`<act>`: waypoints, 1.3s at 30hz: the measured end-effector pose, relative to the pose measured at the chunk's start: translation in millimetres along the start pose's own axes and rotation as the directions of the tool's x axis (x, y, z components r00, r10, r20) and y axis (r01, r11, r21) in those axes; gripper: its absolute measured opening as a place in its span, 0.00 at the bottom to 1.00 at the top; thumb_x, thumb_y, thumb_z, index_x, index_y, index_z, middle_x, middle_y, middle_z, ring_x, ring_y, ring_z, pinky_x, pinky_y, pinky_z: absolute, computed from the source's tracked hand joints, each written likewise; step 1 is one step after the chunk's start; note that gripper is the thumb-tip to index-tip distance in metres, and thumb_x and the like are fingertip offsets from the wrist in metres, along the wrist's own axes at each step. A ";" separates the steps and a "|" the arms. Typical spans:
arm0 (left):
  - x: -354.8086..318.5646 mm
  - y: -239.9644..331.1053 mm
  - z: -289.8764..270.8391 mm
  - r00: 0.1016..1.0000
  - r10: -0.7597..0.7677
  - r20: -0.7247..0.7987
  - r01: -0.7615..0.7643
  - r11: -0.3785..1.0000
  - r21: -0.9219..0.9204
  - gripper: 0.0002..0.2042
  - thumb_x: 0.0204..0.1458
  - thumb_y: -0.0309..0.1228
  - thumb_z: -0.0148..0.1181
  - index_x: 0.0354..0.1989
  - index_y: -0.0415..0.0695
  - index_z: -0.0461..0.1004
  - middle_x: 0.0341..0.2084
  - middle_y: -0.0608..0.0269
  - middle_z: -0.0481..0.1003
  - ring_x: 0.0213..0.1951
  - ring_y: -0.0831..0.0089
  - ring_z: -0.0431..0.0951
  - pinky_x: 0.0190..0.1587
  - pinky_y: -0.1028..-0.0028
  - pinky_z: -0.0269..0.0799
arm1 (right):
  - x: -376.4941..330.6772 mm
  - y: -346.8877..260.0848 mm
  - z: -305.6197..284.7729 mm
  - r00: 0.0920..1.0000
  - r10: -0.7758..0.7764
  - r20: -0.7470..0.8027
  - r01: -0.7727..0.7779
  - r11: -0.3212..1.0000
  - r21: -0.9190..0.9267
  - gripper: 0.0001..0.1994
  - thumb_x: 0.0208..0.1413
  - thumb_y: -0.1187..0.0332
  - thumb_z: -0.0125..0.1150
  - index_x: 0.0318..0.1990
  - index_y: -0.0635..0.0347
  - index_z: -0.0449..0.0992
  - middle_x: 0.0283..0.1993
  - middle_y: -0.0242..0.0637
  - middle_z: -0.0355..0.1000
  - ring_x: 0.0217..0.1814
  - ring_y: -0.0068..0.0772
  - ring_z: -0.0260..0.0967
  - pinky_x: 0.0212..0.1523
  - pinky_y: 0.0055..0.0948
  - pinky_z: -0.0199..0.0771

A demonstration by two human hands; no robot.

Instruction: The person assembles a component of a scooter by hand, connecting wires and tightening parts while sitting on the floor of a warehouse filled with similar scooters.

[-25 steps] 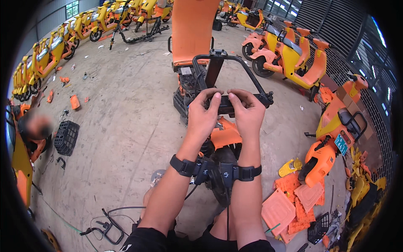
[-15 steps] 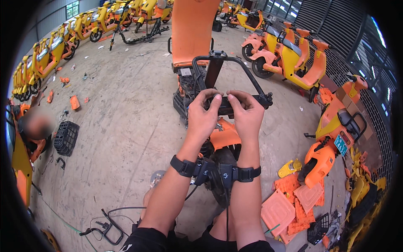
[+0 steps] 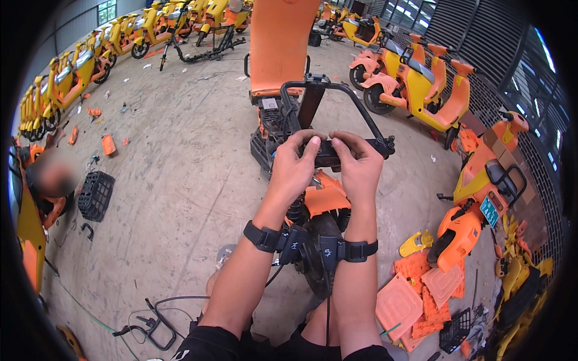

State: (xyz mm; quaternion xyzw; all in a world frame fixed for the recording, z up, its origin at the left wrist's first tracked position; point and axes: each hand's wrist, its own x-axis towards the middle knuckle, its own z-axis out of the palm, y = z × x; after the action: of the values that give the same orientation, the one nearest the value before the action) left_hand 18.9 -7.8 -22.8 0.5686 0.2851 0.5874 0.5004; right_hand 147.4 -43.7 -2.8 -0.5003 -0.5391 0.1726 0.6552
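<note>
In front of me stands a partly stripped scooter with a tall orange panel (image 3: pixel 283 51). A black tubular frame (image 3: pixel 360 111) rises at its near end. My left hand (image 3: pixel 294 161) and my right hand (image 3: pixel 362 165) meet over the frame's lower crossbar, thumbs against curled fingers and fingertips almost touching. Whatever small thing they may pinch is too hidden to name. Beneath them sit an orange fender piece (image 3: pixel 325 198) and a dark wheel (image 3: pixel 313 265). Each wrist wears a black strap with a small box.
Loose orange panels (image 3: pixel 400 307) lie at the lower right, beside a yellow part (image 3: pixel 416 243). An orange scooter (image 3: pixel 475 204) stands to the right. A black basket (image 3: pixel 95 195) and another person (image 3: pixel 54 174) are at left; cables and a black bracket (image 3: pixel 161 334) lie lower left.
The whole view has shifted slightly, so the scooter and floor items appear a little to the right and lower. Both hands keep nearly the same pose over the black frame.
</note>
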 end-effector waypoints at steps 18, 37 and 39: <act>-1.9 -8.5 7.8 0.984 0.134 -0.122 -0.137 0.990 -0.023 0.11 0.60 0.30 0.60 0.45 0.34 0.77 0.39 0.57 0.80 0.42 0.73 0.79 0.46 0.72 0.75 | -4.7 -6.4 10.6 0.992 0.072 -0.102 -0.064 0.995 0.077 0.07 0.57 0.77 0.65 0.42 0.69 0.82 0.37 0.35 0.81 0.38 0.18 0.74 0.43 0.19 0.73; -2.9 -6.0 10.8 0.989 0.110 -0.101 -0.114 0.993 -0.040 0.09 0.62 0.28 0.58 0.45 0.35 0.74 0.42 0.56 0.80 0.46 0.74 0.77 0.52 0.73 0.72 | -3.8 -2.5 7.5 0.996 0.023 -0.086 -0.019 0.999 0.043 0.08 0.58 0.73 0.66 0.43 0.65 0.83 0.30 0.30 0.77 0.25 0.13 0.64 0.21 0.18 0.62; -2.1 -6.8 9.8 0.989 0.108 -0.101 -0.114 0.992 -0.053 0.10 0.61 0.29 0.58 0.45 0.35 0.74 0.40 0.56 0.79 0.44 0.74 0.78 0.50 0.73 0.72 | -3.2 -2.4 7.7 0.995 0.035 -0.091 -0.032 0.999 0.041 0.08 0.58 0.74 0.66 0.43 0.65 0.83 0.32 0.32 0.79 0.27 0.14 0.67 0.24 0.18 0.64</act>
State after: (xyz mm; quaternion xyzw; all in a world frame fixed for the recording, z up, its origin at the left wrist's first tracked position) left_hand 29.7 -9.7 -27.9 0.5392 0.2601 0.6496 0.4687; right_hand 138.7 -43.6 -3.1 -0.5038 -0.4964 0.1709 0.6860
